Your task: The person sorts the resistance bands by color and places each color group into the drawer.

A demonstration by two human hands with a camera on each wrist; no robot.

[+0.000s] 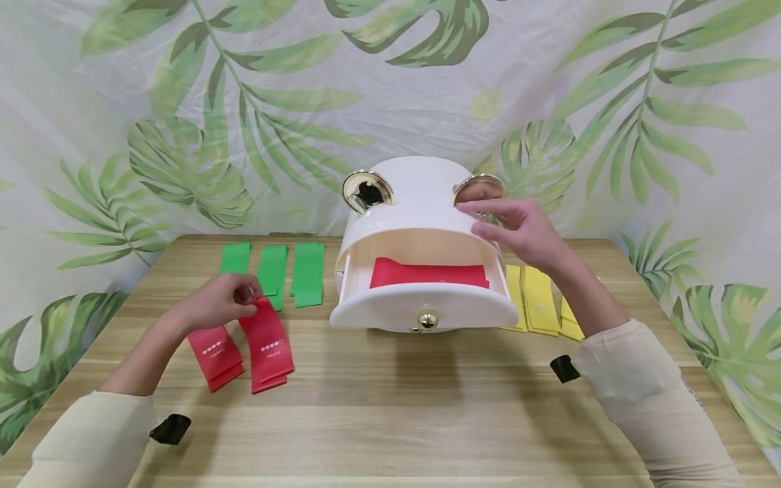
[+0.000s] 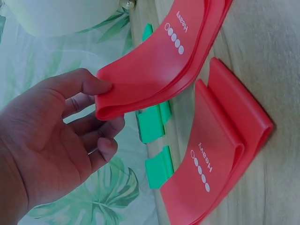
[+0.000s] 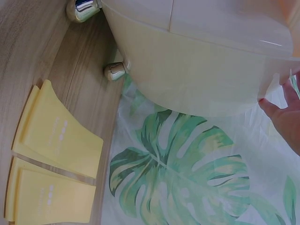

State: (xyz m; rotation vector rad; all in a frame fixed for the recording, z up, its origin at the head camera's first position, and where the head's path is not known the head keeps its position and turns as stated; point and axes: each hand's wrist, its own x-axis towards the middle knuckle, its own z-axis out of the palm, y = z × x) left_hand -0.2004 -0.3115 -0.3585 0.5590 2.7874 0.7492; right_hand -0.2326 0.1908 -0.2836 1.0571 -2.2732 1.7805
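My left hand (image 1: pixel 213 300) pinches the top end of a folded red resistance band (image 1: pixel 266 344), printed "Heavy", between thumb and fingers. In the left wrist view the band's held end (image 2: pixel 105 96) is lifted and curved. Another folded red band (image 1: pixel 215 356) lies just left of it. My right hand (image 1: pixel 527 230) touches the upper right of a white box (image 1: pixel 421 193) near its round gold-rimmed ornament (image 1: pixel 478 188), fingers mostly extended. The box's front drawer (image 1: pixel 390 308) is pulled out, with a red band (image 1: pixel 427 274) inside.
Several folded green bands (image 1: pixel 308 271) lie left of the box on the wooden table (image 1: pixel 390 420). Yellow bands (image 1: pixel 537 301) lie to its right, partly behind my right forearm. A leaf-patterned cloth (image 1: pixel 293 122) hangs behind the table.
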